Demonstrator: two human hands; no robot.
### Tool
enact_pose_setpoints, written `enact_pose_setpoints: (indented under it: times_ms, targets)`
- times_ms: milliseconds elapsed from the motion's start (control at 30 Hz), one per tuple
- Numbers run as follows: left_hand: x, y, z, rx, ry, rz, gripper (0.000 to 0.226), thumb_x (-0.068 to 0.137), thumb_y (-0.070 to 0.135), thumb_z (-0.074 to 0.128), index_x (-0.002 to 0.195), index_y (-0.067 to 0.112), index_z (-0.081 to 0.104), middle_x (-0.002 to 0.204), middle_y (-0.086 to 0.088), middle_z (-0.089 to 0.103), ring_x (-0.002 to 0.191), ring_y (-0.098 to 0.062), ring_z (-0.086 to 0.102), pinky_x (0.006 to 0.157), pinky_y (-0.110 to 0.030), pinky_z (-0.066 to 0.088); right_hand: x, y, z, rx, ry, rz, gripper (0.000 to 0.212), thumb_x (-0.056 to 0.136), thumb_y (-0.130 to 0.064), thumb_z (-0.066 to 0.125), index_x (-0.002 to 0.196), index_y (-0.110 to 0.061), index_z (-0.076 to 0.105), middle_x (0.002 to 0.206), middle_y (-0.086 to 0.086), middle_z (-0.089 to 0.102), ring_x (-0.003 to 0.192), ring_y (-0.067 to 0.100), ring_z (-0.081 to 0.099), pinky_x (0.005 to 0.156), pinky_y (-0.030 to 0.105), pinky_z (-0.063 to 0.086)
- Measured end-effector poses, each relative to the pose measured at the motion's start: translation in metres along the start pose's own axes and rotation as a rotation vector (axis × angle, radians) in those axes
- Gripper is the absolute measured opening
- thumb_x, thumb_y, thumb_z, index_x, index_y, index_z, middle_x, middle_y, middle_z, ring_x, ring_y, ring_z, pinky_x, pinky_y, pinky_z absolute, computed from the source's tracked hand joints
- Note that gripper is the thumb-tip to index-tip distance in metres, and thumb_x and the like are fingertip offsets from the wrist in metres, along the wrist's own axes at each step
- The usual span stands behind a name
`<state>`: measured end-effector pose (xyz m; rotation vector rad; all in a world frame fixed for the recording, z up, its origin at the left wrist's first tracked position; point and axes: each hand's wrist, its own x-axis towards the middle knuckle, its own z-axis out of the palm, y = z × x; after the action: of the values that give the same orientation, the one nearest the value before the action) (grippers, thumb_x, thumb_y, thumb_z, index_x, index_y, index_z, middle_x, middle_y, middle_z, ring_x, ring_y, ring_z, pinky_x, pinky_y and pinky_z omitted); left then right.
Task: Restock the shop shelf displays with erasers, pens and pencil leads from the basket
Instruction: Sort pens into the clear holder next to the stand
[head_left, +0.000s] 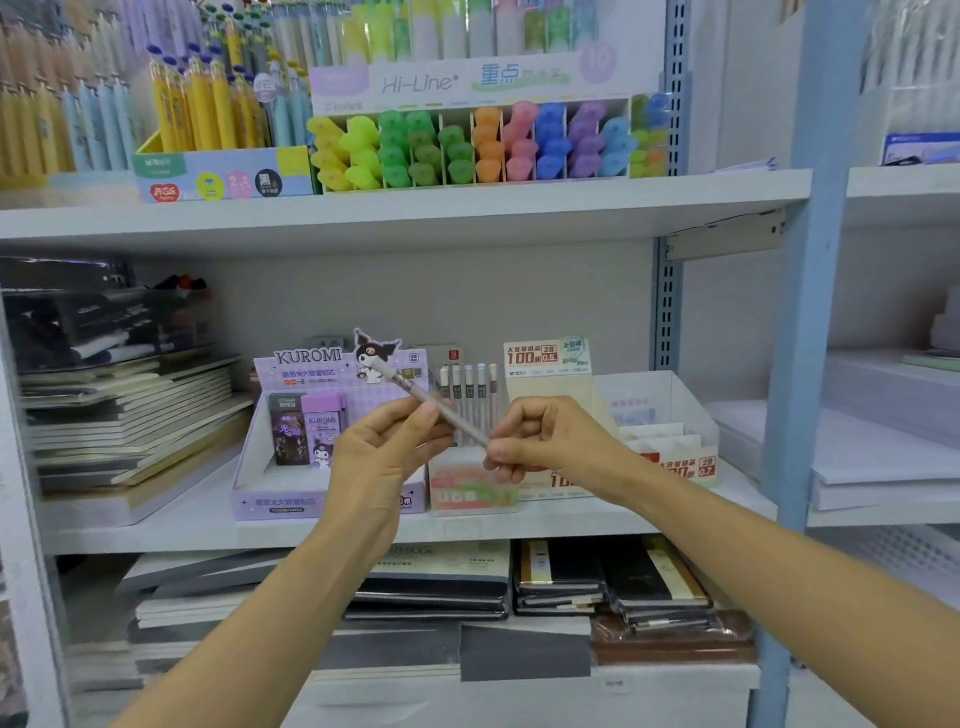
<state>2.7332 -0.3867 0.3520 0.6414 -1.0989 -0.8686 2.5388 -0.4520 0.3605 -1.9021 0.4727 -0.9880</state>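
Both hands are on one pencil lead tube (451, 413), a slim grey tube with a pale cap. The left hand (387, 452) pinches it around mid-length between thumb and curled fingers. The right hand (540, 441) pinches its lower right end between thumb and forefinger, the other fingers curled in. The tube is tilted, cap end up-left and far, the other end down-right and near. It is held in the air in front of the middle shelf (208, 525) and touches no display. The cap end overlaps the Kuromi display box (291, 488), a purple carton on the shelf holding a few small dark and purple lead cases at its left side. Just right of that box, behind the hands, is a row of upright lead tubes (470, 387) in a small display; its front is blurred. Right of those is a cream lead display box (545, 364) with "100" and "2B 0.5" printed on its header, and beside it a clear plastic bin (670, 395) with more packs marked 0.7. Far left on the same shelf is a stack of notebooks (130, 415). The upper shelf (415, 213) carries a Hi-Line highlighter display (467, 145) sorted by colour, with yellow pens (208, 114) in a carton to its left. The lowest shelf holds dark notebooks (571, 582) lying flat. A blue shelf upright (810, 312) stands at right.
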Motion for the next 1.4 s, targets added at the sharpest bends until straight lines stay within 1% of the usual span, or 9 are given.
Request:
enact_pose_setpoints:
  times_ms: [233, 400, 600, 733, 867, 1000, 1100, 1267, 1400]
  targets:
    - [-0.003, -0.004, 0.009, 0.294, -0.056, 0.067, 0.018, 0.086, 0.01, 0.069, 0.102, 0.003, 0.071, 0.087, -0.009, 0.076, 0.079, -0.023, 0.073, 0.07, -0.022, 0.057, 0.023, -0.031, 0.012, -0.194, 0.22, -0.167, 0.025, 0.093, -0.021, 0.063, 0.115, -0.01, 0.067, 0.092, 0.001, 0.072, 0.079, 0.008, 0.068, 0.066, 0.019, 0.053]
    - [-0.004, -0.001, 0.016, 0.385, -0.078, 0.124, 0.007, 0.087, 0.009, 0.069, 0.093, 0.01, 0.072, 0.08, -0.003, 0.076, 0.075, -0.017, 0.072, 0.069, -0.02, 0.056, 0.035, -0.041, 0.014, -0.231, 0.141, -0.178, 0.015, 0.09, -0.015, 0.067, 0.103, -0.007, 0.07, 0.078, -0.005, 0.07, 0.07, 0.004, 0.064, 0.062, 0.016, 0.048]
    - [-0.005, -0.016, -0.006, 1.087, -0.146, 0.508, 0.043, 0.092, 0.02, 0.063, 0.134, 0.025, 0.055, 0.137, 0.012, 0.054, 0.129, -0.003, 0.045, 0.108, -0.024, 0.034, 0.048, -0.045, -0.017, -0.249, 0.466, -0.238, 0.017, 0.097, -0.012, 0.056, 0.108, 0.001, 0.06, 0.089, 0.012, 0.071, 0.072, 0.013, 0.068, 0.064, 0.02, 0.053]
    - [-0.006, -0.043, -0.026, 1.441, -0.336, 0.472, 0.069, 0.094, 0.027, 0.058, 0.153, 0.027, 0.023, 0.161, 0.008, 0.017, 0.15, -0.009, 0.004, 0.122, -0.031, 0.004, 0.05, -0.016, -0.035, -0.421, 0.621, -0.146, 0.015, 0.097, -0.015, 0.056, 0.108, -0.005, 0.059, 0.092, 0.007, 0.072, 0.074, 0.006, 0.069, 0.065, 0.017, 0.051]
    - [-0.004, -0.049, -0.035, 1.46, -0.391, 0.504, 0.07, 0.093, 0.02, 0.056, 0.154, 0.024, 0.021, 0.16, 0.006, 0.019, 0.15, -0.011, 0.003, 0.123, -0.033, 0.011, 0.055, 0.012, -0.03, -0.524, 0.643, -0.14, 0.009, 0.095, -0.02, 0.059, 0.101, -0.013, 0.061, 0.089, -0.003, 0.074, 0.081, 0.001, 0.068, 0.072, 0.023, 0.054]
    - [-0.004, -0.051, -0.033, 1.47, -0.383, 0.514, 0.07, 0.094, 0.021, 0.055, 0.154, 0.023, 0.02, 0.16, 0.003, 0.019, 0.15, -0.012, 0.002, 0.122, -0.027, 0.009, 0.066, 0.021, -0.023, -0.768, 0.555, -0.123, 0.016, 0.094, -0.029, 0.06, 0.103, -0.016, 0.064, 0.096, -0.002, 0.072, 0.097, 0.014, 0.065, 0.084, 0.04, 0.052]
    - [-0.004, -0.052, -0.031, 1.491, -0.366, 0.52, 0.07, 0.094, 0.02, 0.055, 0.154, 0.023, 0.02, 0.159, 0.003, 0.02, 0.15, -0.014, 0.004, 0.121, -0.026, 0.008, 0.071, 0.022, -0.024, -0.886, 0.512, -0.105, 0.016, 0.095, -0.031, 0.058, 0.104, -0.018, 0.063, 0.101, 0.003, 0.068, 0.099, 0.015, 0.06, 0.085, 0.033, 0.046]
    - [-0.004, -0.053, -0.03, 1.5, -0.357, 0.53, 0.07, 0.093, 0.018, 0.054, 0.154, 0.022, 0.021, 0.158, 0.001, 0.023, 0.149, -0.015, 0.006, 0.121, -0.028, 0.01, 0.071, 0.012, -0.028, -0.843, 0.384, -0.055, 0.015, 0.097, -0.024, 0.057, 0.106, -0.013, 0.061, 0.096, 0.002, 0.075, 0.099, 0.017, 0.066, 0.087, 0.04, 0.051]
    - [-0.004, -0.054, -0.03, 1.519, -0.349, 0.53, 0.07, 0.094, 0.02, 0.053, 0.155, 0.023, 0.018, 0.159, 0.001, 0.021, 0.15, -0.015, 0.004, 0.122, -0.028, 0.01, 0.075, 0.017, -0.023, -0.774, 0.452, -0.076, 0.023, 0.095, -0.021, 0.059, 0.118, -0.017, 0.055, 0.09, 0.001, 0.075, 0.086, 0.014, 0.067, 0.081, 0.034, 0.051]
